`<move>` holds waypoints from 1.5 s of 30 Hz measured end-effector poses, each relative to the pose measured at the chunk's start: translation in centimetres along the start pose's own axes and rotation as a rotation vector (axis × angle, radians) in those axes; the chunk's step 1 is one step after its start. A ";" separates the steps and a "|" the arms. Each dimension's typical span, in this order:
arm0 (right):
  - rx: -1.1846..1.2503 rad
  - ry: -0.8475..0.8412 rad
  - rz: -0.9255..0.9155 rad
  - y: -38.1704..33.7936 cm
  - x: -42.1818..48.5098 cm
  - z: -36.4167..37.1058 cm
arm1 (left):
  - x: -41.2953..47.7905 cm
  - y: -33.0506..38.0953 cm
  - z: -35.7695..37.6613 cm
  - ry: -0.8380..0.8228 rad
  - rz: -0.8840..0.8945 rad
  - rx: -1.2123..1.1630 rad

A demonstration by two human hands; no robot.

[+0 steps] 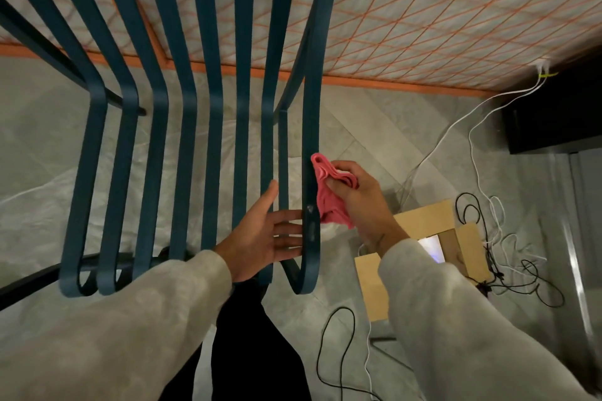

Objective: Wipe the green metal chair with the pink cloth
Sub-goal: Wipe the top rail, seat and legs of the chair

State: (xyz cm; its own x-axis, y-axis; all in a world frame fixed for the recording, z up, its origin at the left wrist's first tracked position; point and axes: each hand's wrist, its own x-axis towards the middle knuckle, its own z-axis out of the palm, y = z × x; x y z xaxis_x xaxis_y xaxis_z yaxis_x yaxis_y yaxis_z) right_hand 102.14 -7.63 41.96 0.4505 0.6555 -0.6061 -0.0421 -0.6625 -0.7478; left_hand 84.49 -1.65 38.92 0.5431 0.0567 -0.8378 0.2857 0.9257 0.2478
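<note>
The green metal chair [182, 146] fills the left and middle of the view, its flat slats running up from curved ends near my sleeves. My right hand [361, 202] grips the bunched pink cloth [329, 195] and holds it against the right side of the outermost slat [311, 153]. My left hand [260, 238] lies between the slats with straight fingers, its fingertips reaching behind that same slat.
An orange-lined patterned rug [423, 19] lies beyond the chair. Cardboard pieces [420, 225] and tangled black and white cables [508, 257] lie on the grey floor to the right. A dark cabinet [553, 114] stands at the far right.
</note>
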 end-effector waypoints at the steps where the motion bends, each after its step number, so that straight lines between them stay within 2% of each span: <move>1: 0.091 -0.006 0.053 1.1 -0.4 0.0 | 0.1 -0.1 -0.2 0.002 0.012 0.012; 4: 0.404 -0.061 0.208 4.8 -3.0 0.4 | 0.2 -0.4 -0.4 0.003 0.029 0.042; 7: 0.520 -0.066 0.279 6.4 -4.9 0.6 | 0.3 -0.6 -0.7 0.008 0.027 0.053; 15: 0.526 -0.049 0.231 4.7 -0.4 0.6 | 0.5 -0.6 -0.6 0.028 0.065 0.066; 20: 0.638 -0.146 0.337 9.1 -5.3 0.9 | 0.8 -1.7 -1.5 0.100 0.053 0.229; 26: 0.574 -0.154 0.388 10.7 -7.4 1.6 | 0.6 -3.4 -1.5 0.074 -0.054 0.129; 31: 0.626 -0.174 0.319 9.0 -5.3 1.1 | 0.9 -3.0 -1.0 0.063 -0.015 0.070; 38: 0.599 -0.273 0.324 12.3 -7.9 1.2 | 0.9 -2.4 -1.3 0.078 -0.010 0.119; 42: 0.630 -0.160 0.285 11.3 -8.8 1.8 | 0.7 -2.8 -1.5 0.047 -0.050 0.142; 45: 0.539 0.039 0.218 9.9 -9.9 3.4 | 0.7 -3.4 -1.3 0.038 -0.059 0.137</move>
State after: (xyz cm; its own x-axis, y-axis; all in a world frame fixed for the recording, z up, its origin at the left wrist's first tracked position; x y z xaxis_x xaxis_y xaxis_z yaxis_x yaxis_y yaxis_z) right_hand 94.27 -19.42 39.64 0.4127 0.5036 -0.7590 -0.5812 -0.4960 -0.6451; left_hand 82.88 -4.25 36.88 0.4927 0.0201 -0.8700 0.4229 0.8682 0.2596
